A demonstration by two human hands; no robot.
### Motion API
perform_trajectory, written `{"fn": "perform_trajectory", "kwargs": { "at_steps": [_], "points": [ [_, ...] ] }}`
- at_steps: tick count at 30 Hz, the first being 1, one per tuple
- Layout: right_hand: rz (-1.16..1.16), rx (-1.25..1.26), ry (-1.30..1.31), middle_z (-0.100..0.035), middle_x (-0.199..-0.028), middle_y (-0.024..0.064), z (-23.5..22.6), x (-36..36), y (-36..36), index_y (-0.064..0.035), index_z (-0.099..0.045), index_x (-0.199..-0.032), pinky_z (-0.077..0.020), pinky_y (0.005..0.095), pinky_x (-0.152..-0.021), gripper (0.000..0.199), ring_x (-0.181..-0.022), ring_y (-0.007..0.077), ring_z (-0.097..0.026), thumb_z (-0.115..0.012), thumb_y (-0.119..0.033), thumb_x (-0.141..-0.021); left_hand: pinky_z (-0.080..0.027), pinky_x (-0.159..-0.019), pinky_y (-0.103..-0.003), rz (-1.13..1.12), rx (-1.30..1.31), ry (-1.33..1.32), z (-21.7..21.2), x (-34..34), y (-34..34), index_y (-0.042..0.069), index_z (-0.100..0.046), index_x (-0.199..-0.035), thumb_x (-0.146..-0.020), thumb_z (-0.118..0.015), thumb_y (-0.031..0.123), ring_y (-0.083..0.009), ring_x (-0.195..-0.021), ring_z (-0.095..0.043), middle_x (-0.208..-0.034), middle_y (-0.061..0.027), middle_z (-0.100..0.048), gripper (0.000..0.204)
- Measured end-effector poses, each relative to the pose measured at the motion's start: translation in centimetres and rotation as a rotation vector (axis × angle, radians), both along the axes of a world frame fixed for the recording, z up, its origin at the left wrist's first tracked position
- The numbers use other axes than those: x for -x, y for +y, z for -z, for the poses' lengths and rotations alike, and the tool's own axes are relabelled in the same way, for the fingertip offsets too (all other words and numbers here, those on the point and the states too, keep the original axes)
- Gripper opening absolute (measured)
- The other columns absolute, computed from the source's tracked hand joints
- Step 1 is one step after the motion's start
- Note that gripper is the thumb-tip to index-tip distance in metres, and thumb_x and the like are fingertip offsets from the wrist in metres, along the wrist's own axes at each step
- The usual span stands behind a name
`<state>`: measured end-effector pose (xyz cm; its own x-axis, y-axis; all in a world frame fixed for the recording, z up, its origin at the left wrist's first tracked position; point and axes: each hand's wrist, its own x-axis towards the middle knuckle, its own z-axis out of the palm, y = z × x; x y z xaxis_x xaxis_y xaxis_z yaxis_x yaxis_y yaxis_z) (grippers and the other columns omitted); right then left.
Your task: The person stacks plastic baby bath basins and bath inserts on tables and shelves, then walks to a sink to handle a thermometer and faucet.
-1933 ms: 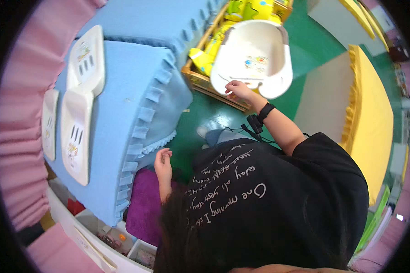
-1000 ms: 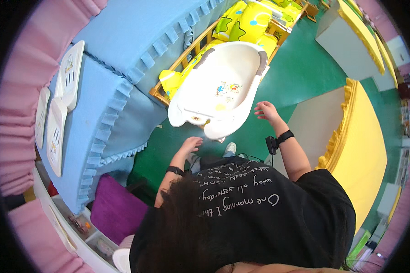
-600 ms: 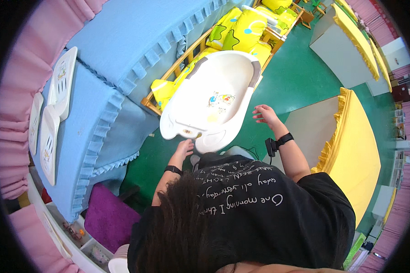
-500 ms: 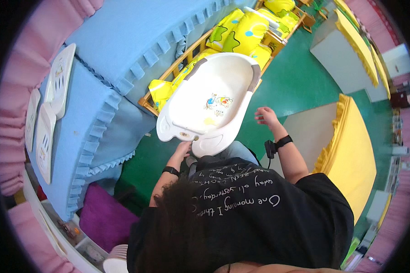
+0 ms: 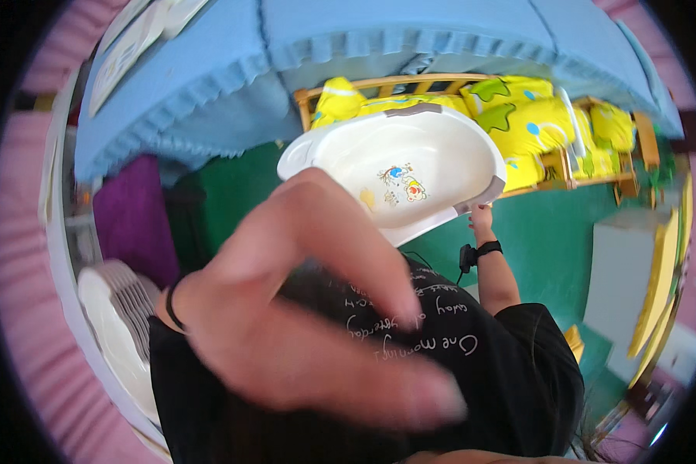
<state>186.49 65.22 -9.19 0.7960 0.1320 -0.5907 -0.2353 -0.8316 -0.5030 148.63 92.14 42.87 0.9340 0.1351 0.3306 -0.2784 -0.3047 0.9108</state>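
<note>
A white baby bathtub [image 5: 448,155] with grey grips on its rim and cartoon pictures on its inside floor lies in front of me, against a low wooden bed. My left hand [image 5: 286,309] is raised close to the camera and blurred. Its thumb and forefinger are spread apart in a curve, with nothing visible between them; it hides part of the tub's near left end. My right hand [image 5: 480,220] reaches to the tub's right end, its fingers closed at the rim by a grey grip. That wrist wears a black band with a small black device.
Yellow patterned bedding [image 5: 530,124] fills the wooden bed frame [image 5: 580,179]. Blue ruffled covers [image 5: 348,35] drape furniture behind and left. A purple cloth [image 5: 134,216] and a white ribbed basin [image 5: 108,309] stand at left; a pale cabinet with yellow covering [image 5: 630,271] at right.
My view has turned, so the bathtub now lies more sideways. My left hand has left the tub's rim and come up near the camera. My right hand has moved onto the tub's right end.
</note>
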Motion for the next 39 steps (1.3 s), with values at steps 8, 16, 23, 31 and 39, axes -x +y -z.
{"fn": "perform_trajectory", "kwargs": {
  "at_steps": [8, 16, 23, 31, 39],
  "points": [
    [-0.079, 0.113, 0.105, -0.061, -0.081, 0.0152, 1.3, -0.6, 0.4, 0.002, -0.057, -0.099, -0.05, 0.0412, -0.049, 0.036, -0.063, 0.0276, -0.059, -0.051, -0.028, -0.08, -0.04, -0.075, -0.032, -0.162, 0.113, -0.326, -2.3, 1.2, -9.9, 0.004, -0.061, -0.093, -0.077, -0.064, 0.018, -0.0214, -0.087, -0.048, -0.097, -0.0089, -0.051, 0.022],
    [-0.168, 0.045, 0.159, -0.056, -0.08, 0.0147, 0.9, -0.5, 1.2, -0.002, -0.056, -0.098, -0.0481, 0.0415, -0.049, 0.03, -0.063, 0.0265, -0.056, -0.053, -0.024, -0.078, -0.041, -0.074, -0.03, -0.169, 0.173, -0.487, -1.6, 2.7, -13.8, 0.004, -0.059, -0.094, -0.079, -0.062, 0.017, -0.0199, -0.084, -0.049, -0.094, -0.0095, -0.053, 0.02],
    [-0.118, 0.075, 0.157, -0.056, -0.079, 0.0149, 0.9, 0.0, 0.8, -0.0015, -0.055, -0.096, -0.0466, 0.0411, -0.05, 0.032, -0.063, 0.0275, -0.056, -0.055, -0.025, -0.076, -0.042, -0.072, -0.029, -0.147, 0.182, -0.531, -1.5, 3.1, -15.6, 0.003, -0.058, -0.095, -0.081, -0.06, 0.016, -0.0185, -0.081, -0.051, -0.091, -0.0099, -0.055, 0.019],
    [-0.122, 0.025, 0.148, -0.057, -0.08, 0.0152, 0.2, 0.3, 0.2, -0.0009, -0.057, -0.093, -0.0462, 0.0408, -0.05, 0.033, -0.065, 0.0282, -0.058, -0.052, -0.03, -0.078, -0.043, -0.07, -0.028, -0.138, 0.19, -0.542, -1.2, 3.8, -17.1, 0.002, -0.056, -0.096, -0.083, -0.057, 0.015, -0.017, -0.078, -0.052, -0.088, -0.0105, -0.057, 0.018],
    [-0.143, -0.026, 0.273, -0.053, -0.091, 0.0101, 1.1, -0.9, 0.3, -0.0076, -0.053, -0.103, -0.0472, 0.0407, -0.057, 0.037, -0.074, 0.028, -0.058, -0.056, -0.033, -0.076, -0.044, -0.069, -0.027, -0.125, 0.248, -0.482, -1.4, 4.8, -16.7, 0.002, -0.054, -0.097, -0.085, -0.054, 0.014, -0.0155, -0.075, -0.054, -0.085, -0.011, -0.059, 0.017]
  ]
}}
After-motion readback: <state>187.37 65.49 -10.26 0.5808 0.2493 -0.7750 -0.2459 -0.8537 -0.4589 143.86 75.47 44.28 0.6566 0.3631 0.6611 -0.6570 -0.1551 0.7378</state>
